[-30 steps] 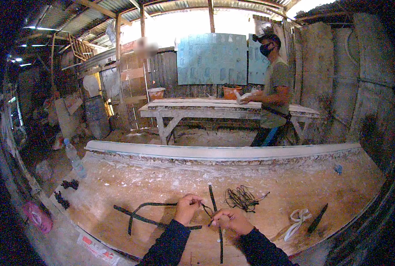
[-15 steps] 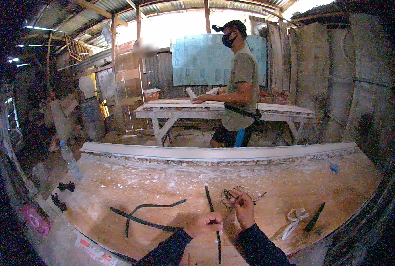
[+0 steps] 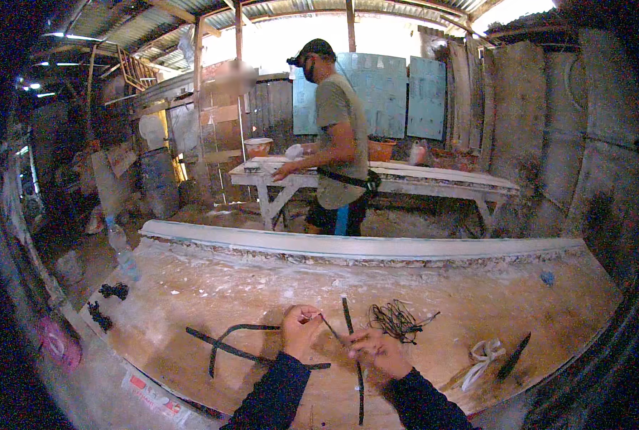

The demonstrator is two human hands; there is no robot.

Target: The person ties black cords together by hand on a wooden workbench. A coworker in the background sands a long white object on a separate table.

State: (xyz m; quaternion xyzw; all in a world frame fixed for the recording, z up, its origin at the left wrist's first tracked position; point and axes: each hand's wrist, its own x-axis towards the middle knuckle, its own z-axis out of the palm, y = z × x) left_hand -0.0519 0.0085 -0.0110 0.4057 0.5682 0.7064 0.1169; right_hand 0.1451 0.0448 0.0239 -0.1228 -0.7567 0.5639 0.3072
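Observation:
My left hand (image 3: 301, 328) is raised over the table with its fingers pinched on one end of a thin dark cord (image 3: 331, 329). The cord runs taut and slanting down to my right hand (image 3: 378, 351), whose fingers are closed on its other part. Just beyond the right hand lies a loose tangle of black string (image 3: 397, 319). Under and beside my hands are flat black strips: one lengthwise (image 3: 347, 317) between them, a straight one (image 3: 226, 346) and a curved one (image 3: 223, 335) crossing at the left.
A long white moulding (image 3: 362, 247) edges the table's far side. At right lie a white looped strip (image 3: 486, 352) and a dark pointed blade-like piece (image 3: 514, 356). Black bundles (image 3: 114, 290) and a plastic bottle (image 3: 121, 247) are left. A co-worker (image 3: 337, 136) stands at another bench (image 3: 434, 179).
My right hand has let go of the string tangle, which now rests on the table. My left hand has moved up and left, stretching the cord. The co-worker has shifted left.

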